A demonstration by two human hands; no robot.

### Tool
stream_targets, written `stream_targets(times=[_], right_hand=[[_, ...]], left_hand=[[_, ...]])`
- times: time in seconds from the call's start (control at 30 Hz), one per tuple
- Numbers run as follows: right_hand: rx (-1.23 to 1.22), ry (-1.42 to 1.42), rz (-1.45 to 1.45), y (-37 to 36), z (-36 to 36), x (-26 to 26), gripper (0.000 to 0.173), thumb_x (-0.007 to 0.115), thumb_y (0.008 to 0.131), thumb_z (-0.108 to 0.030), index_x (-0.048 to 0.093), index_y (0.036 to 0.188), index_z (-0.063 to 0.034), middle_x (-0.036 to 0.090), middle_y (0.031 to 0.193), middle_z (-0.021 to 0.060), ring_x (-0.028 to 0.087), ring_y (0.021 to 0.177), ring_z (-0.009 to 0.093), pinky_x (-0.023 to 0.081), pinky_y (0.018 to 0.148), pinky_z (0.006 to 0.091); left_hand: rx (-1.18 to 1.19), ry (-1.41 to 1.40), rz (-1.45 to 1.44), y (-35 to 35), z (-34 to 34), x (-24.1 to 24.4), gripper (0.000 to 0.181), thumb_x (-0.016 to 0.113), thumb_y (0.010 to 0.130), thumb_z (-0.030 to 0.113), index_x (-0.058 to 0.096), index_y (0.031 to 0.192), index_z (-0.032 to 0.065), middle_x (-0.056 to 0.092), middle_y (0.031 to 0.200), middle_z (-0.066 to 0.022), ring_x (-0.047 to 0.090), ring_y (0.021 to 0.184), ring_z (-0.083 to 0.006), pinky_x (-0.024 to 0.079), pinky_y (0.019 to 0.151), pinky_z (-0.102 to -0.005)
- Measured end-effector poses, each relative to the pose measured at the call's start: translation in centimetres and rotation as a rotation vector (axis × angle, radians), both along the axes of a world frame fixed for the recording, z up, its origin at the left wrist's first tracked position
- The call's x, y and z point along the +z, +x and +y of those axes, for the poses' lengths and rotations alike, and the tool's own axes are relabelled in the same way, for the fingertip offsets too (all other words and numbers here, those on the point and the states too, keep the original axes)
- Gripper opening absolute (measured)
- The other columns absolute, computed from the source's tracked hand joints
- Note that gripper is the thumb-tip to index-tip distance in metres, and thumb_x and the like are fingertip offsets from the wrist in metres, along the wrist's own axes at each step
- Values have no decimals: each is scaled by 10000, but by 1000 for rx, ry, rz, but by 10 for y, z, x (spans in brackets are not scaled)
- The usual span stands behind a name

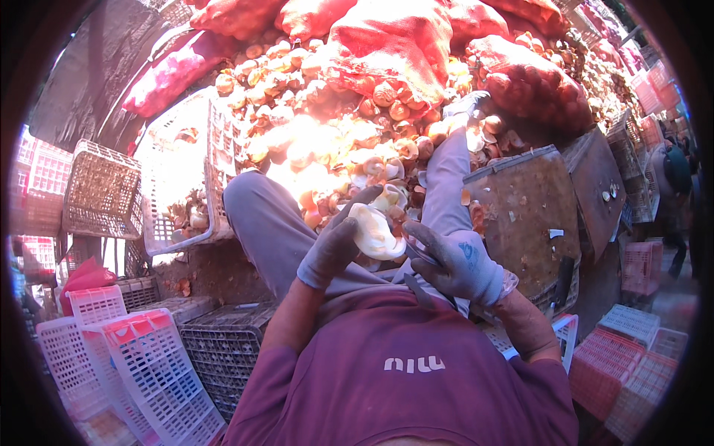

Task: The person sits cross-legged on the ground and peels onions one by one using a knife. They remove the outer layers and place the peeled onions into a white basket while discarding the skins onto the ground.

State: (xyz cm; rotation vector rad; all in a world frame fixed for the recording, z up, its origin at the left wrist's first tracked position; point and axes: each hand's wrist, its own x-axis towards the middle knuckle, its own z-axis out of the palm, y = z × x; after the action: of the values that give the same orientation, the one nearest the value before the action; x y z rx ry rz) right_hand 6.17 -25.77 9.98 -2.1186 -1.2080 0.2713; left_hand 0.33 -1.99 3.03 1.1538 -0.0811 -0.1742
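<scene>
My left hand [336,245], in a grey work glove with a dark palm and fingers, grips a pale peeled onion [375,233] above my lap. The onion's surface looks uneven. My right hand [460,259], gloved alike with a blue mark on its back, is just to the right of the onion. Between its thumb and fingers sits a thin dark blade-like tool [422,253], mostly hidden by the glove. Beyond both hands lies a heap of onions [312,134] mixed with loose skins, partly washed out by sunlight.
Red mesh sacks [390,44] lie on the heap's far side. A white plastic crate [212,167] containing peelings stands left of my knee. At right is a wooden board [519,212] with scraps; a dark handle [565,279] stands by its near edge. White crates [162,362] crowd the lower left.
</scene>
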Motion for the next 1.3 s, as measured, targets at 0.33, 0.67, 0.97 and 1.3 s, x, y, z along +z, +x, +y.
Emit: stream_targets(times=[0.33,0.67,0.97,1.3], right_hand=[[208,-33,39,1,-6,-10,777,674,816,-161,317,1500,-65,628,697,97,642,577,280,496,531,368],[-2,-173,-207,-21,2,-47,787,615,844,-139,254,1543,-119,562,613,61,591,489,235,449,452,387],[-157,-143,287,-16,23,-54,706,532,932,-153,214,1560,-202,646,700,101,629,538,209,492,488,367],[-324,-66,813,-3,14,-34,641,549,955,-235,282,1527,-121,645,677,80,652,581,177,497,505,348]], left_hand=[[-3,-131,30,-3,-15,-6,827,509,902,551,300,1506,27,406,1474,-119,507,1210,-195,423,1013,-346],[238,-391,100,-6,-48,-11,646,446,994,500,366,1440,40,545,1273,-118,573,1116,-203,482,954,-355],[301,-429,208,3,-42,-21,569,414,1018,464,379,1405,48,549,1243,-139,598,1088,-228,493,949,-367],[165,-543,207,-2,-37,-31,635,405,1022,477,324,1483,47,484,1381,-127,560,1162,-214,453,1010,-371]])
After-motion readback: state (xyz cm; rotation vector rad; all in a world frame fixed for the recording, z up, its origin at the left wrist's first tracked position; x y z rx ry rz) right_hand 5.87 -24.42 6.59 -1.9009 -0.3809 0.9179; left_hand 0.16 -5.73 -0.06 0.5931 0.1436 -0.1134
